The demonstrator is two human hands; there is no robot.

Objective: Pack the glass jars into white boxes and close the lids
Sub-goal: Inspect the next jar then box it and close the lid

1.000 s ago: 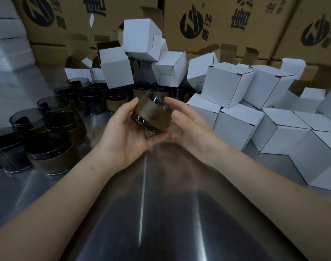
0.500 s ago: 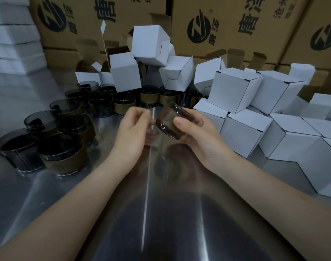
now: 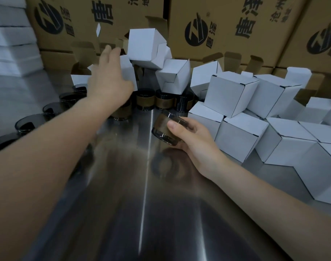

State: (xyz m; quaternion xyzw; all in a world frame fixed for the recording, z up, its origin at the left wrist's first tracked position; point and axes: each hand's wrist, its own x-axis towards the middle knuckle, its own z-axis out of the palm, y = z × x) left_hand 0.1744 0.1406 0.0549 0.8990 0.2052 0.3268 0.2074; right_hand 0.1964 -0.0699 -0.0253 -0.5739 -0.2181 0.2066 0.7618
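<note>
Big brown cardboard cartons (image 3: 226,16) wall off the back, black logos and Chinese characters printed across them. Just below, open brown carton flaps (image 3: 232,57) poke up. The shiny steel table (image 3: 123,223) fills the foreground, with a bright streak of reflected light down its middle.

Shiny brushed steel table (image 3: 145,213); dark glossy glass jar (image 3: 165,129) with a matt brown band; smooth matt white card boxes (image 3: 228,93); brown corrugated cartons (image 3: 226,25).
</note>
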